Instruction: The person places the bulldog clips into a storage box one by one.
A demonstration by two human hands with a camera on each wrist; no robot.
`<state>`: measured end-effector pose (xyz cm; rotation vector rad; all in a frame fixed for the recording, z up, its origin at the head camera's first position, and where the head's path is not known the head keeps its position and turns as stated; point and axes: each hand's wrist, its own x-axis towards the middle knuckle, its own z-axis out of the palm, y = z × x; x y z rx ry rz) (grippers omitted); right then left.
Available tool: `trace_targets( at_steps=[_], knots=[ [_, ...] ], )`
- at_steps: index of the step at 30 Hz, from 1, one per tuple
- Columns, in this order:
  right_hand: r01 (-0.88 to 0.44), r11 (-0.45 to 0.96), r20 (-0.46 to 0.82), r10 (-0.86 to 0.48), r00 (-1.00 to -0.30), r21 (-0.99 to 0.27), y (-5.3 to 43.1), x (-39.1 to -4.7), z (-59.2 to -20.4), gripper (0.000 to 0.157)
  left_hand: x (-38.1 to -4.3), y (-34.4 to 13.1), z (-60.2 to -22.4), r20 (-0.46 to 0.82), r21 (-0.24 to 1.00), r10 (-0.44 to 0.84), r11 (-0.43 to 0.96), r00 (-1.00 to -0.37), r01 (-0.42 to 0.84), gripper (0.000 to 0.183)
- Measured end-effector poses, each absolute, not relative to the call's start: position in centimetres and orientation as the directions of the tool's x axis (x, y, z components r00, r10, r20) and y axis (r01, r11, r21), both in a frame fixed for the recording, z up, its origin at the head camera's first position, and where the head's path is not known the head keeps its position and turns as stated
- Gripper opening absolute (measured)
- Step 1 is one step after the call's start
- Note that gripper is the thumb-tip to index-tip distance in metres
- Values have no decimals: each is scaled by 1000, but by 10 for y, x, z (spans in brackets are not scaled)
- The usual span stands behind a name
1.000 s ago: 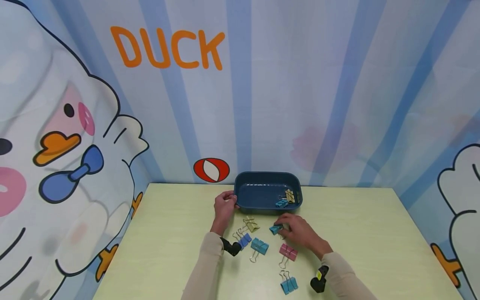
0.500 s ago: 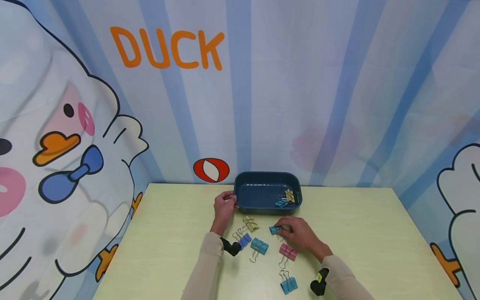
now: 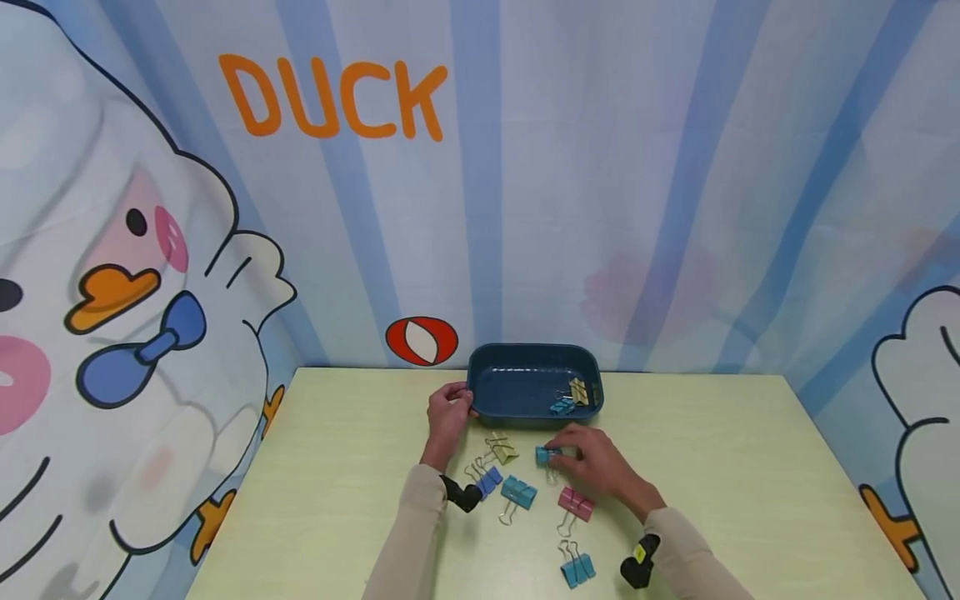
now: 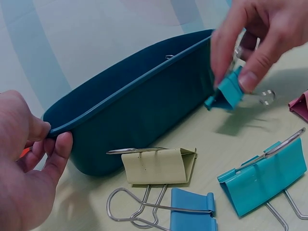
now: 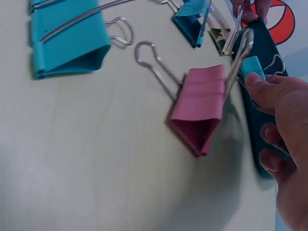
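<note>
My left hand [image 3: 448, 418] pinches the left end of a dark blue tray [image 4: 144, 115] by its rim, thumb above and fingers below. In front of the tray, my right hand [image 3: 600, 463] pinches a teal binder clip [image 4: 227, 92] between thumb and fingers. That clip hangs above the table, its wire handles spread. A yellow binder clip [image 4: 156, 166], a blue binder clip [image 4: 192, 209] and another teal binder clip [image 4: 264, 178] lie close to the left hand. Below the right hand is a pink binder clip [image 5: 199, 98].
One more teal binder clip [image 3: 577, 571] lies near the front of the pale table [image 3: 322, 500]. Inside the tray's right end are a yellow clip [image 3: 578, 392] and a teal clip [image 3: 562, 407]. A printed curtain [image 3: 555, 208] hangs right behind the tray.
The right hand has shifted the held teal binder clip slightly left and turned it. My left hand keeps its grip on the tray, and the other clips lie where they were.
</note>
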<state>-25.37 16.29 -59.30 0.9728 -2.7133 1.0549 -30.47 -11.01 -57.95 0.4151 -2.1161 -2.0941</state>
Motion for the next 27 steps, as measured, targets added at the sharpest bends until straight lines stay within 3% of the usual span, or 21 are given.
trace_targets(
  at_steps=[15, 27],
  knots=[
    [-638, 563, 331, -556, -762, -525, 155, -277, -542, 20, -303, -110, -576, -123, 992, -277, -17, -953, -123, 25],
    [-610, 633, 314, -526, -791, -477, 150, -312, -494, 22, -304, -110, -576, -132, 991, -279, -20, -951, -132, 25]
  ],
)
